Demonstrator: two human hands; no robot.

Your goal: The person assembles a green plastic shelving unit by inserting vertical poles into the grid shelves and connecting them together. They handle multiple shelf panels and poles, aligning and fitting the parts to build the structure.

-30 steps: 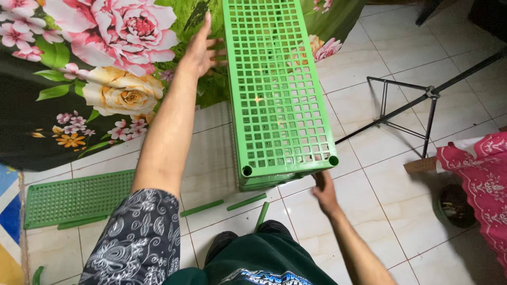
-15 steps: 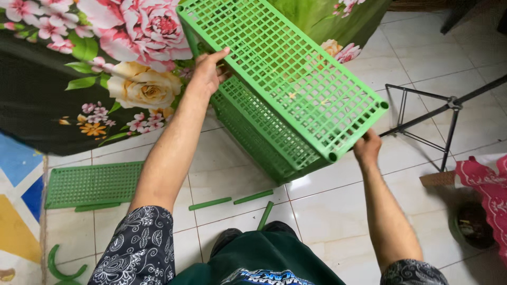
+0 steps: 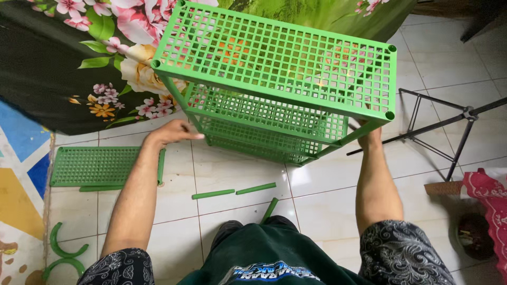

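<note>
Green rack (image 3: 274, 58) between both hands (image 3: 171, 132)

Both bare forearms stretch forward from patterned short sleeves. The left hand (image 3: 171, 132) lies palm down, fingers (image 3: 191, 135) straight and pointing right, wrist slightly bent. The right forearm rises nearly straight; the right hand (image 3: 369, 134) is mostly hidden, its grip unreadable.

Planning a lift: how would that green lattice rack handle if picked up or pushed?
The green rack is probably light: its shelves are open lattice on thin posts. It may flex or wobble, given the slim legs. Tall and narrow, it could tip when pushed high; the left hand and right hand both steady it.
</note>
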